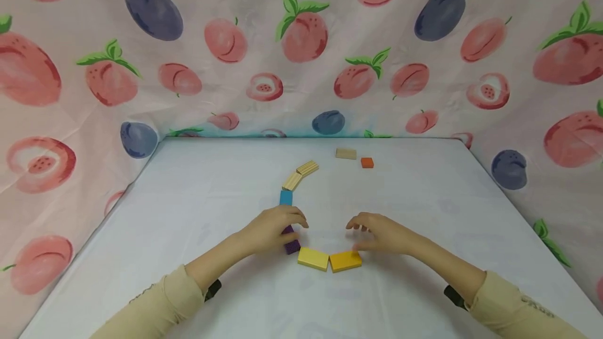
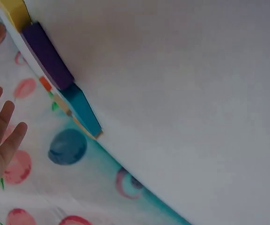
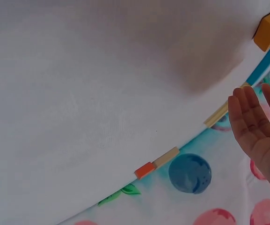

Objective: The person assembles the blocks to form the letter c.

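Observation:
Both hands hover over a curved row of blocks on a white table. My left hand (image 1: 274, 228), fingers loosely bent, holds nothing and is above the purple block (image 1: 292, 246), partly hiding it. Across the gap my right hand (image 1: 382, 232) is also empty, its fingers relaxed near the orange-yellow block (image 1: 345, 261). Beside that lies a yellow block (image 1: 313, 258), their ends touching or nearly so. Beyond the purple block come a blue block (image 1: 286, 198) and two ridged wooden blocks (image 1: 292, 181). In the left wrist view the purple block (image 2: 48, 56) adjoins the blue block (image 2: 82, 108).
A plain wooden block (image 1: 346, 154) and a small red-orange block (image 1: 367, 162) lie apart near the table's back edge. Fruit-printed cloth (image 1: 264, 41) hangs behind and at both sides of the white table (image 1: 212, 171).

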A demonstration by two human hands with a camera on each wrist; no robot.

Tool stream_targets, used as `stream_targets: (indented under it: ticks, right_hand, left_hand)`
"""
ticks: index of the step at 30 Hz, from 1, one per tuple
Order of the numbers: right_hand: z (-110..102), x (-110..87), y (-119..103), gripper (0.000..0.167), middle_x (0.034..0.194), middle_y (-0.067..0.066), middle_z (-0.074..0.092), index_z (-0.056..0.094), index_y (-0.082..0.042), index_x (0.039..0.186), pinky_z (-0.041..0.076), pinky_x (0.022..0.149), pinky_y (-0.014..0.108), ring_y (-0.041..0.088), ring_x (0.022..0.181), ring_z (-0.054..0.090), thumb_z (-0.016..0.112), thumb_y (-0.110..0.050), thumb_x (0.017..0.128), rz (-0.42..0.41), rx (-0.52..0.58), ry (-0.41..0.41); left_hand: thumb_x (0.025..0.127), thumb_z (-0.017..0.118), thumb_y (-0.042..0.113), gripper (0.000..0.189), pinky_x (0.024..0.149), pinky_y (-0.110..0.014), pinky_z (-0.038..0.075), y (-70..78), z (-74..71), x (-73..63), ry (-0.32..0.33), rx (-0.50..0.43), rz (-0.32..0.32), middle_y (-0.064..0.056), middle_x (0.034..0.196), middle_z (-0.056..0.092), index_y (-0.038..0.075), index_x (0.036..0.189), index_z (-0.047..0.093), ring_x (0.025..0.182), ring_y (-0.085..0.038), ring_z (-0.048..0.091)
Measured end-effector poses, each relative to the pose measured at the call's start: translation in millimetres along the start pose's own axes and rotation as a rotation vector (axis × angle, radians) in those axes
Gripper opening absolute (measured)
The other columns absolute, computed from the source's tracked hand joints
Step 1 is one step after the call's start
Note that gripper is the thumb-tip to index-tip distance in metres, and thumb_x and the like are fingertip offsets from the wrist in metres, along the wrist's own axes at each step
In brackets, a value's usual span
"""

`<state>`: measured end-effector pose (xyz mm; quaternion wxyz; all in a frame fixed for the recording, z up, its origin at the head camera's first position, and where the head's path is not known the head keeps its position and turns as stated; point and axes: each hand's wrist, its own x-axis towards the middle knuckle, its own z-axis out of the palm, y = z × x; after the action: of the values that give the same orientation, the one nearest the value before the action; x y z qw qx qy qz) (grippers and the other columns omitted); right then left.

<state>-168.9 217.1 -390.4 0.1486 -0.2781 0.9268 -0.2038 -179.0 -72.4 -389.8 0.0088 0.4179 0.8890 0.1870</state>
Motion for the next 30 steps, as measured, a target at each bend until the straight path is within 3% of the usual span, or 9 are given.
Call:
stream_targets:
  ticks: [6,11,23,30]
  right_hand:
    - [-6,7.7,7,0.039,0.108,0.006,0.065,0.062,-0.006,0.115,0.054,0.082,0.038,0.023,0.095,0.058,0.072,-0.026,0.083,-0.027,0.033,0.030]
    - [-11,14.9,16,0.038,0.105,0.006,0.065,0.062,-0.005,0.115,0.054,0.081,0.039,0.022,0.093,0.058,0.071,-0.025,0.084,-0.038,0.040,0.062]
    - [-19,30.6,30,0.036,0.107,0.012,0.066,0.062,-0.001,0.114,0.053,0.081,0.045,0.028,0.093,0.058,0.070,-0.021,0.085,-0.059,0.054,0.146]
    - [-18,37.9,32,0.036,0.110,0.011,0.066,0.062,-0.002,0.115,0.053,0.085,0.043,0.027,0.096,0.058,0.068,-0.022,0.086,-0.033,0.049,0.139]
  left_hand:
    - [0.087,0.068,0.019,0.022,0.084,-0.037,0.055,-19.7,-7.9,6.2,0.085,0.044,-0.094,-0.003,0.110,0.066,0.010,0.107,0.070,0.106,-0.022,0.061]
    - [0.086,0.069,0.018,0.022,0.084,-0.039,0.056,-32.7,-8.6,12.6,0.096,0.071,-0.156,-0.005,0.112,0.067,0.009,0.106,0.070,0.107,-0.025,0.061]
    - [0.086,0.069,0.027,0.043,0.095,-0.045,0.050,-58.4,-2.2,31.2,0.022,0.071,-0.309,-0.009,0.127,0.058,0.009,0.124,0.061,0.118,-0.028,0.054]
    - [0.086,0.068,0.032,0.061,0.103,-0.050,0.043,-71.3,-3.8,40.9,-0.061,0.007,-0.374,-0.013,0.142,0.046,0.008,0.138,0.047,0.130,-0.034,0.045]
